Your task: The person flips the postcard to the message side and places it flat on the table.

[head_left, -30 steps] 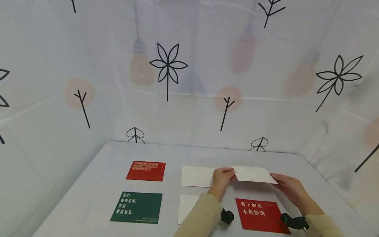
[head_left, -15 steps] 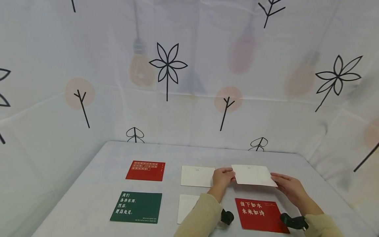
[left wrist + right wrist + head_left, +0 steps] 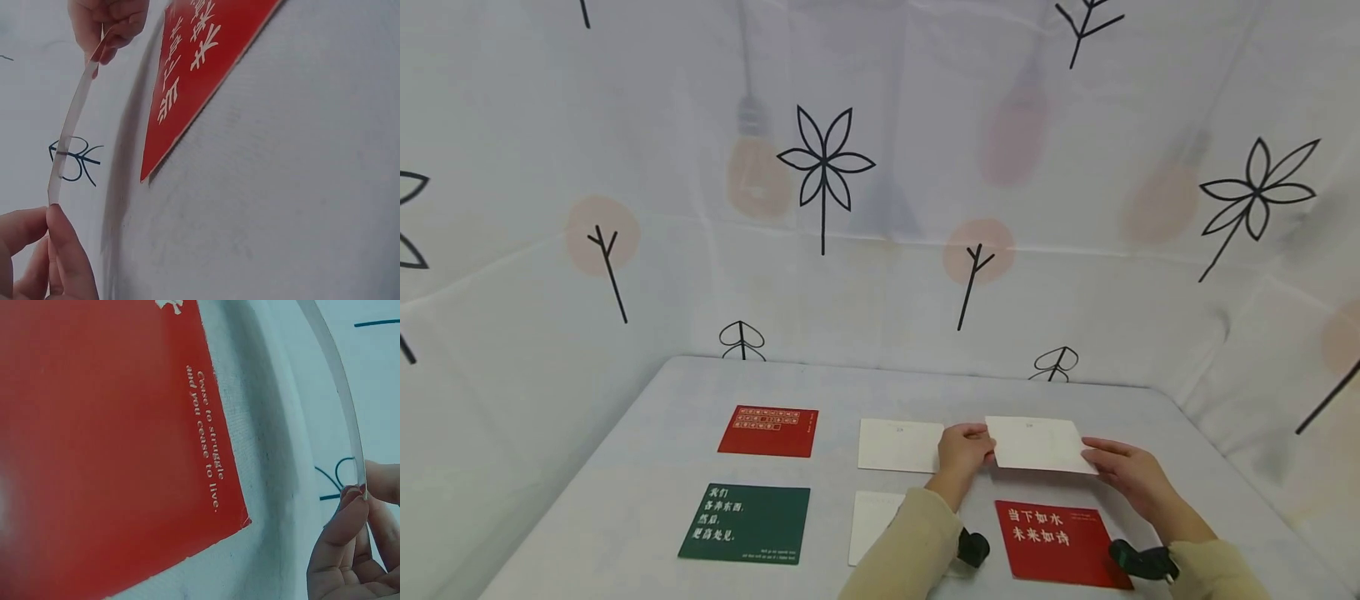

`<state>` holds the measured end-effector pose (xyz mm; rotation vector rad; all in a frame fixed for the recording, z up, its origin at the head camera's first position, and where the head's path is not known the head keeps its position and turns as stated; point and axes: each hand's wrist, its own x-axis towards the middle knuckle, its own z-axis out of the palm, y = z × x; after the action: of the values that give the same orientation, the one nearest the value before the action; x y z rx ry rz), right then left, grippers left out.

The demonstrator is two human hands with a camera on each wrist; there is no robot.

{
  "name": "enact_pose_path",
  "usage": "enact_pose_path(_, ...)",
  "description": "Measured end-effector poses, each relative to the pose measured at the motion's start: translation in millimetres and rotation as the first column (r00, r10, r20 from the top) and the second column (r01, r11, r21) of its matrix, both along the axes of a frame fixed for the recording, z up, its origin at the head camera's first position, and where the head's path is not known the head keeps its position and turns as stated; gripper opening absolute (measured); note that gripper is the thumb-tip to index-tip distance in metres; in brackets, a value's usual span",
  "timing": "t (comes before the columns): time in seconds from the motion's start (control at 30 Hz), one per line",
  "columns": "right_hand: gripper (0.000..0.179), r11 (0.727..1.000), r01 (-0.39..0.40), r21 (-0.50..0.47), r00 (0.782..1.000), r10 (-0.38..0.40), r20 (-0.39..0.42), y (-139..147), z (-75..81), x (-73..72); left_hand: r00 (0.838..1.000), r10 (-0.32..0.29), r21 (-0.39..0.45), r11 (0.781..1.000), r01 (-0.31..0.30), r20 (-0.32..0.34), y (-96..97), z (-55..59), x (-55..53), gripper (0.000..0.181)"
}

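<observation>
Both hands hold a white card (image 3: 1039, 445) raised off the back right of the table, its plain face toward the head camera. My left hand (image 3: 963, 455) pinches the card's left end between thumb and fingers; the left wrist view shows the card (image 3: 75, 119) edge-on and slightly bowed. At the other end my right hand (image 3: 1126, 473) pinches the right edge, also seen in the right wrist view, where the card (image 3: 340, 381) appears as a thin curved strip. Below it on the table lies a red card (image 3: 1060, 546) with white lettering.
Left of the hands lie a white card (image 3: 895, 444) and another white card (image 3: 871, 521), partly hidden by the left sleeve (image 3: 910, 546). Farther left are a red card (image 3: 769, 442) with small boxes and a green card (image 3: 748, 533). A patterned cloth (image 3: 880, 292) hangs behind the table.
The held card has tilted so that more of its face shows to the head camera, and its right end has come slightly lower. The cards on the table have stayed put.
</observation>
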<state>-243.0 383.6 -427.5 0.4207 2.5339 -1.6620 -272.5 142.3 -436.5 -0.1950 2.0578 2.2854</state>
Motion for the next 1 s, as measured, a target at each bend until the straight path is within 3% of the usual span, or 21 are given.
enact_pose_path(0.23,0.071,0.998,0.003,0.058,1.000,-0.003,-0.004,-2.9,2.6,0.7,0.999,-0.033,-0.113,0.993,0.028,-0.035,1.6,-3.4,-2.4,0.025)
enact_pose_path(0.57,0.065,0.996,0.016,0.088,1.000,-0.017,0.010,-2.6,-1.8,-3.6,0.999,-0.039,-0.213,0.976,0.035,-0.015,2.6,-6.9,-1.2,0.030)
enact_pose_path(0.8,0.056,0.993,0.018,0.120,1.000,-0.020,0.020,-1.5,-4.9,-5.9,0.998,-0.051,-0.228,0.972,0.055,0.025,1.2,-3.7,1.9,0.033)
enact_pose_path(1.0,0.058,0.991,0.009,0.134,1.000,-0.012,0.021,-2.3,-5.0,-7.1,0.998,-0.062,-0.314,0.947,0.064,0.017,-0.6,1.1,5.9,0.033)
